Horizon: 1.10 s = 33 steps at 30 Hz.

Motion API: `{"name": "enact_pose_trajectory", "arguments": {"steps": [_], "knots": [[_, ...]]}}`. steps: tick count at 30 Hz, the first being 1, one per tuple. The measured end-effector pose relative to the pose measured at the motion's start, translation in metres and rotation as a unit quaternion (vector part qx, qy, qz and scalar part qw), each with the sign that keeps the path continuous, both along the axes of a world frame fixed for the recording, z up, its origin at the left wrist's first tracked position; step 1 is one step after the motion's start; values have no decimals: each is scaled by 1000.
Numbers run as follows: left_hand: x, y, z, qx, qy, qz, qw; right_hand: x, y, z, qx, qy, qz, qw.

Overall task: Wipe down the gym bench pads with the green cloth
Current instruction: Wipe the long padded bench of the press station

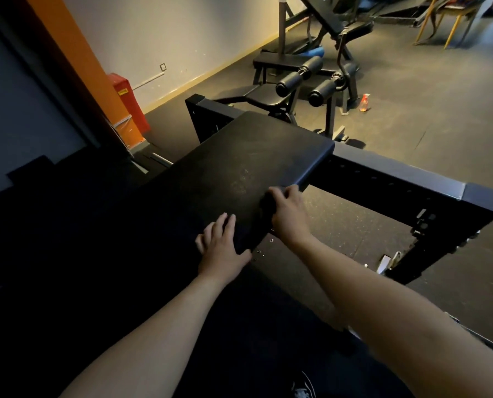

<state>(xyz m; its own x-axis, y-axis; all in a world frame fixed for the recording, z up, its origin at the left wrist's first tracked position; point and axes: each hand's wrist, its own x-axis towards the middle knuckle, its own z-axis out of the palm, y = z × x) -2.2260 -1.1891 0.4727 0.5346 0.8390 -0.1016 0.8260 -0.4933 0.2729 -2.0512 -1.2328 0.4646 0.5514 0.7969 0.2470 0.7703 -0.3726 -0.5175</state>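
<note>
A long black bench pad (239, 156) slopes away from me in the middle of the view. My left hand (220, 245) lies flat on its near part, fingers straight, thumb at the pad's right edge. My right hand (288, 211) curls over that same edge a little farther up. It grips a bunched cloth (265, 209) pressed against the pad's side. The cloth looks very dark in this dim light, and most of it is hidden under my fingers.
A black steel frame beam (411, 179) runs right from under the pad. Beyond stand a machine with roller pads (305, 79) and a spray bottle (364, 102) on the floor. A red box (130, 101) and an orange pillar (76, 61) are at left.
</note>
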Motion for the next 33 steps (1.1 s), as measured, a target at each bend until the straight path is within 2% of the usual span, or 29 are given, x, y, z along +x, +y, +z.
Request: {"name": "enact_pose_trajectory", "arguments": {"steps": [4,8,12,16,18,21,23,28,33], "knots": [[2,-2,-2,12,14,14,1000,3,8,-4,2,42,-45,998],[5,-3,-1,20,12,15,1000,-32,-8,-11,66,95,10,993],[6,-5,1,32,27,18,999,-54,-21,-13,77,87,81,990],[7,-7,1,43,19,23,999,-43,-15,-16,48,-1,94,994],[7,-7,1,28,19,23,999,-22,-2,-15,34,-4,59,998],[8,-8,3,21,40,33,998,9,12,-6,7,72,-27,997],[10,-9,5,17,46,40,998,11,13,-3,-1,81,-33,996],[12,-8,6,14,48,33,998,-40,-10,-5,38,108,28,993],[10,-8,7,38,67,23,997,-66,-29,-14,52,80,93,991]]}}
